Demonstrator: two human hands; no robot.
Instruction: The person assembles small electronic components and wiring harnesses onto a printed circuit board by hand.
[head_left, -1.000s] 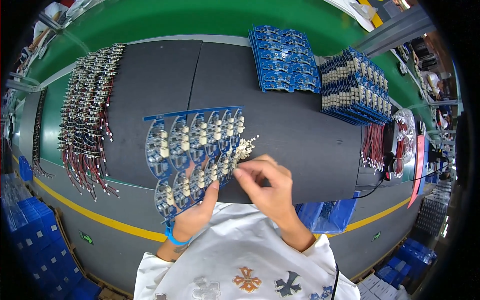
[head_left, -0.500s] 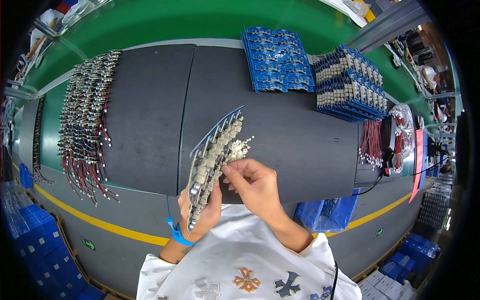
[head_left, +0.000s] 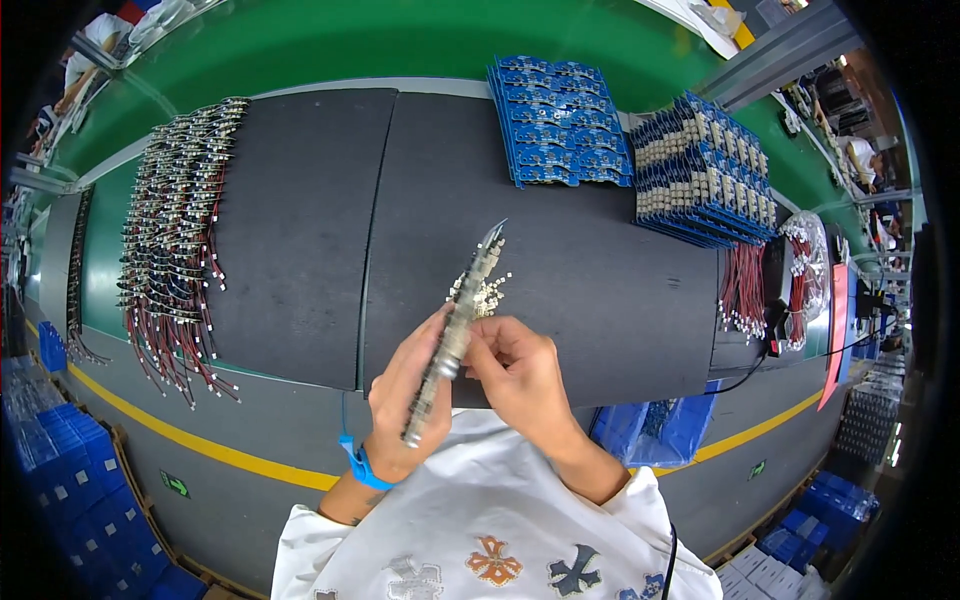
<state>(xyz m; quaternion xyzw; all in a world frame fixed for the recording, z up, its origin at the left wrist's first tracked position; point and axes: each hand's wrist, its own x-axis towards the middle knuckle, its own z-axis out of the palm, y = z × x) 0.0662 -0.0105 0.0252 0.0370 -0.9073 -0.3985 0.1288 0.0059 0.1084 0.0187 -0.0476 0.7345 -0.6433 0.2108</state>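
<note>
My left hand (head_left: 405,400), with a blue strap on its wrist, is closed round the lower part of a circuit board panel (head_left: 465,315). The panel stands tilted and nearly edge-on, with pale connectors along its right side. My right hand (head_left: 520,365) has thumb and fingers pinched together against that side; whatever lies between the fingertips is hidden. Behind the panel, a small pile of white connector pieces (head_left: 490,297) lies on the black mat (head_left: 590,290), partly covered by the panel.
Blue circuit board panels (head_left: 565,125) stand stacked at the back, with connector-fitted panels (head_left: 700,175) to their right. Red wire bundles (head_left: 742,285) lie at the right edge. Rows of wired boards (head_left: 180,210) cover the left side. A blue bin (head_left: 650,430) sits below the table edge.
The panel has turned from showing its connector face to nearly edge-on, shifting right. My left hand has moved up and right with it; my right hand stays pinched close by.
</note>
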